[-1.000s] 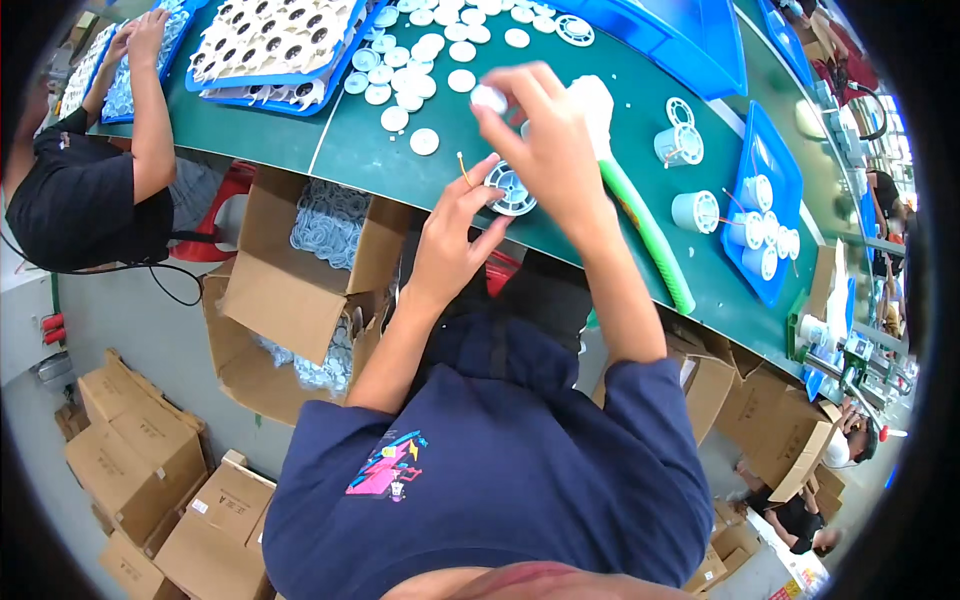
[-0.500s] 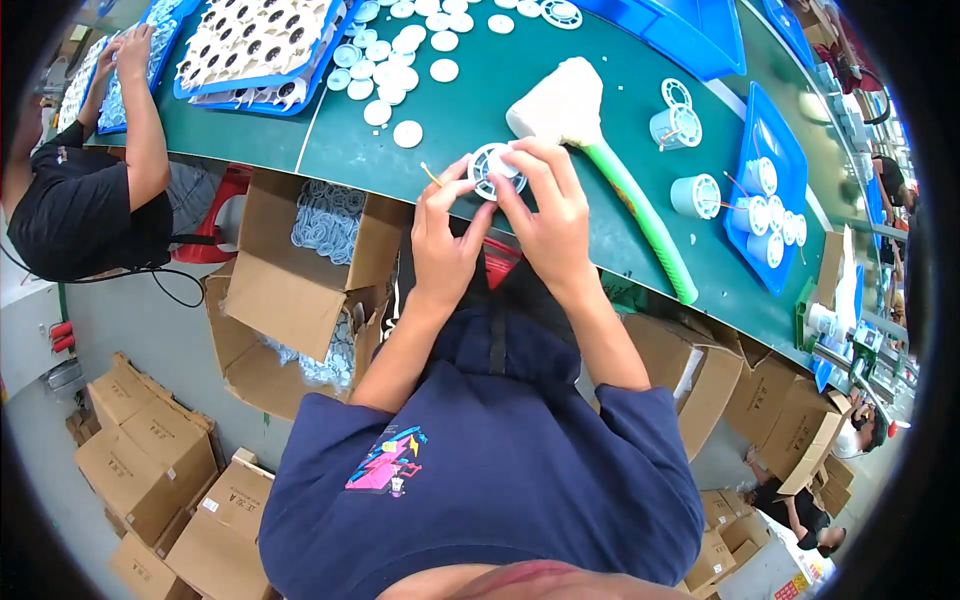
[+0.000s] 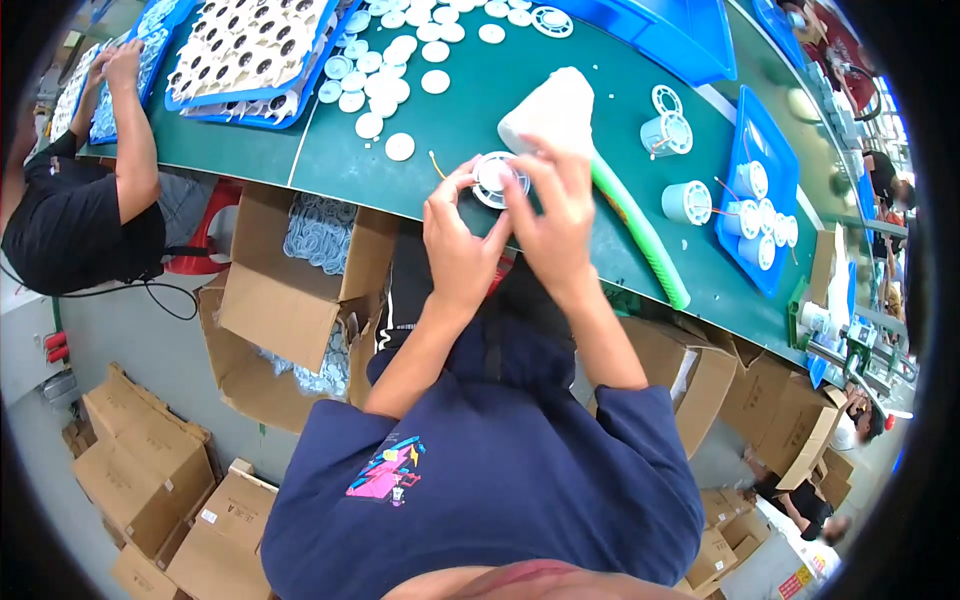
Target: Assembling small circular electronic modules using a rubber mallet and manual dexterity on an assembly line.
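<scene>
My left hand (image 3: 460,240) is closed around a white round slotted part (image 3: 487,198) above the table's near edge. A thin yellow wire (image 3: 437,166) sticks out on its left. On the part's face lies a smooth white disc (image 3: 493,175). My right hand (image 3: 558,220) is at the part's right side, fingers apart and slightly blurred, with the thumb at the disc. Just beyond lies a mallet with a white wrapped head (image 3: 552,108) and a green handle (image 3: 640,235). Loose white discs (image 3: 400,147) are scattered to the far left of my hands.
White cylindrical housings (image 3: 687,203) stand at right, beside a blue tray (image 3: 765,150) of several more. Stacked trays of white parts (image 3: 250,50) sit at far left. An open carton (image 3: 285,310) stands below the table's edge. Another person (image 3: 85,200) works at the left.
The white disc, earlier held by my right fingers over the slotted part, now lies on its face. My right fingers have lifted and spread. The view has shifted slightly.
</scene>
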`<state>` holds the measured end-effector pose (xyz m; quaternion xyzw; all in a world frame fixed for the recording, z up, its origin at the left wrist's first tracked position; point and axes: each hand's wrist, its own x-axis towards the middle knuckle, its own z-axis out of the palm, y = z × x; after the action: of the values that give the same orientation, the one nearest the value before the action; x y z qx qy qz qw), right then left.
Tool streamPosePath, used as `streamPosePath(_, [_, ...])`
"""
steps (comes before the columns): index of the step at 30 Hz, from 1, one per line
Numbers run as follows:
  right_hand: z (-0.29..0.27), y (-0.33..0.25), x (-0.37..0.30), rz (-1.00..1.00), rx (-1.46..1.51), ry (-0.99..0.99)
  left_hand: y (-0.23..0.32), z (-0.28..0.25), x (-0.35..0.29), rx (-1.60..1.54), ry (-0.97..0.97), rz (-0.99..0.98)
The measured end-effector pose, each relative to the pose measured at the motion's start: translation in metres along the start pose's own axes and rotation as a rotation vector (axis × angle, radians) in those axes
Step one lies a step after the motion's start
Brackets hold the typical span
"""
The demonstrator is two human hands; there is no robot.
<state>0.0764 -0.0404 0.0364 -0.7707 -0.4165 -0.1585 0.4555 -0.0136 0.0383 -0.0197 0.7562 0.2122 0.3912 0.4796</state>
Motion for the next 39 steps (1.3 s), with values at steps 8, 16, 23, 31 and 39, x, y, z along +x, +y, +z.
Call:
streamPosePath(8, [0.001,0.140,0.129,0.284,-0.391,-0.270,0.020,-0.002,0.008,0.127,-0.049,0.005])
streamPosePath(16, [0.020,0.161,0.149,0.237,-0.431,-0.397,0.012,-0.005,0.005,0.202,-0.045,0.023])
streamPosePath(23, [-0.001,0.151,0.147,0.643,0.475,-0.153,0.013,-0.015,0.006,0.137,-0.115,0.001])
streamPosePath(31, [-0.049,0.074,0.095,0.554,0.317,-0.169,0.012,-0.010,0.005,0.130,-0.082,0.068])
streamPosePath(39, [-0.057,0.047,0.043,0.037,-0.158,-0.245,0.013,-0.006,0.004,0.236,-0.088,0.072])
